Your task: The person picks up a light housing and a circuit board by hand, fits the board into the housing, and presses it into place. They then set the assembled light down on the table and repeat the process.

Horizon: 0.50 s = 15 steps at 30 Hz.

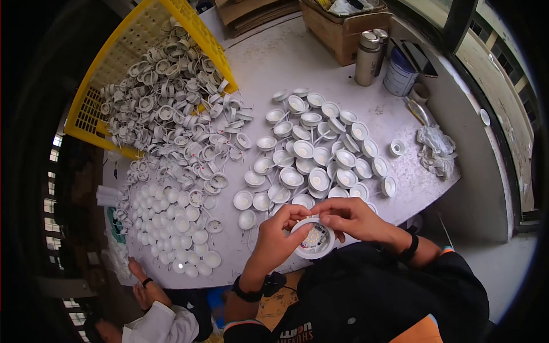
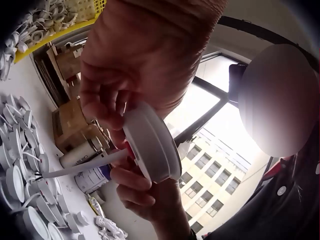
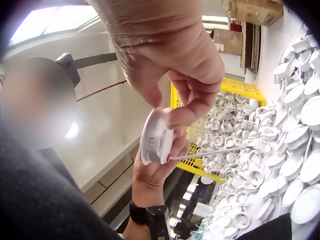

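Observation:
Near the table's front edge, both hands hold one round white LED downlight (image 1: 326, 250) in front of the body. Its open face is turned up in the head view, showing a circuit board (image 1: 312, 235) with small yellow LEDs. My left hand (image 1: 275, 237) grips the rim from the left, thumb over the face. From the other side my right hand (image 1: 357, 220) pinches the rim with thumb and fingers. In the left wrist view a white cable (image 2: 87, 164) sticks out from the back of the downlight, with a bit of red at its root.
Many finished-looking downlights (image 1: 303, 149) lie in the table's middle. A tipped yellow crate (image 1: 83, 123) spills lamp bodies at left, beside rows of white round covers (image 1: 182, 224). Flasks (image 1: 366, 60), a tub (image 1: 399, 77) and crumpled plastic (image 1: 436, 150) stand right. Another person's hand (image 1: 137, 268) is lower left.

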Each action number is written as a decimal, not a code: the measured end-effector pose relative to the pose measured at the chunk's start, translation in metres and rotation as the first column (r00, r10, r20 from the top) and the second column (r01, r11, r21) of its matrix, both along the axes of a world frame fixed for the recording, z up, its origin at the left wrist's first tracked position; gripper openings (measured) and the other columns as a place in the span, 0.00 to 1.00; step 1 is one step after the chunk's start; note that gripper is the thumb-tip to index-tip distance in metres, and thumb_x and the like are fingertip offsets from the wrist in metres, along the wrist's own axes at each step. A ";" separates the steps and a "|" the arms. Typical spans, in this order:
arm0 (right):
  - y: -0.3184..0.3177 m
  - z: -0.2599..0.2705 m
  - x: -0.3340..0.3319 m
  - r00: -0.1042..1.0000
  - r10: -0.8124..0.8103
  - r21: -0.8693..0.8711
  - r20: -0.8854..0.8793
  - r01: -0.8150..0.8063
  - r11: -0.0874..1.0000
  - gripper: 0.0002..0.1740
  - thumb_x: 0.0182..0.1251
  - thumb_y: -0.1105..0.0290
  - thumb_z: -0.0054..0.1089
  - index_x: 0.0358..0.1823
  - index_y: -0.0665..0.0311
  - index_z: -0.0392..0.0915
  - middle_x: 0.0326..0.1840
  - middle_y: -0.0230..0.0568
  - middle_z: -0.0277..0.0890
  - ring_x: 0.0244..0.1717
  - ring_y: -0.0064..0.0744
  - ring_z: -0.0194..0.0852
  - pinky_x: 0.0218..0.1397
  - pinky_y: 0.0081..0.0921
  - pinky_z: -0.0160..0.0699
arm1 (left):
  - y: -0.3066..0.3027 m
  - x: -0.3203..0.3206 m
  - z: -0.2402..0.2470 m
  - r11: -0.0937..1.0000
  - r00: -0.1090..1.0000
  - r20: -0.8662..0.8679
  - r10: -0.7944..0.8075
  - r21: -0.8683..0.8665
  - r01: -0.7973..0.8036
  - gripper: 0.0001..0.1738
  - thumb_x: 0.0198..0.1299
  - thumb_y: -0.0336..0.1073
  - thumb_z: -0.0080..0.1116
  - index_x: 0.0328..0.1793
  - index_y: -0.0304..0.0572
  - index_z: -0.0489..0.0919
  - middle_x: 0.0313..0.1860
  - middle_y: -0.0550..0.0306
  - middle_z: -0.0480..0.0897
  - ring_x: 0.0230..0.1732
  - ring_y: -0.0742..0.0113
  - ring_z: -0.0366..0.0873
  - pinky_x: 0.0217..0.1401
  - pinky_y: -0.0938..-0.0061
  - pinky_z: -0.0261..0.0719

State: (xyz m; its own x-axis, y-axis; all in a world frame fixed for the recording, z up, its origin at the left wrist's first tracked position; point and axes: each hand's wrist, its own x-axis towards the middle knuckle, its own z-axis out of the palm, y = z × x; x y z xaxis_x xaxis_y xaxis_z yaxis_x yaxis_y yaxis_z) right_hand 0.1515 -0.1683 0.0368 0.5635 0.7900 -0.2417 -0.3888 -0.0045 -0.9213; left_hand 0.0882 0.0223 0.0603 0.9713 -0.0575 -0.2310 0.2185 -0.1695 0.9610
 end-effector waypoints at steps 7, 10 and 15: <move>-0.005 0.015 -0.017 0.910 0.049 -0.163 0.411 0.020 0.986 0.22 0.58 0.72 0.53 0.56 0.60 0.71 0.32 0.39 0.72 0.28 0.20 0.72 0.27 0.19 0.72 | -0.029 -0.032 -0.033 0.927 0.937 0.088 0.339 -0.200 -0.317 0.19 0.55 0.25 0.58 0.52 0.31 0.68 0.41 0.52 0.78 0.39 0.74 0.76 0.36 0.84 0.74; -0.003 0.016 -0.019 0.900 0.076 -0.186 0.429 0.005 0.983 0.23 0.55 0.72 0.55 0.56 0.58 0.71 0.36 0.43 0.73 0.33 0.25 0.73 0.35 0.22 0.73 | -0.032 -0.040 -0.035 0.938 0.936 0.124 0.328 -0.155 -0.309 0.20 0.57 0.31 0.57 0.54 0.32 0.68 0.42 0.51 0.78 0.41 0.71 0.76 0.41 0.79 0.74; 0.000 -0.004 -0.019 0.926 -0.108 -0.020 0.361 0.123 0.992 0.16 0.56 0.76 0.49 0.48 0.69 0.74 0.41 0.44 0.75 0.41 0.30 0.74 0.46 0.26 0.73 | -0.020 -0.056 -0.044 0.993 0.996 0.067 0.060 -0.110 -0.052 0.21 0.63 0.43 0.50 0.53 0.33 0.70 0.41 0.51 0.78 0.44 0.68 0.74 0.47 0.75 0.70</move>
State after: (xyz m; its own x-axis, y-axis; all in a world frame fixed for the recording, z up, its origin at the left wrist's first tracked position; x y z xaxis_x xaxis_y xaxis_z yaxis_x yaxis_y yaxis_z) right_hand 0.1328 -0.1687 0.0323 0.7054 0.7078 -0.0379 -0.0328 -0.0209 -0.9992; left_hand 0.0326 0.0018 0.0163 0.9873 -0.0233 -0.1574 0.1560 -0.0530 0.9863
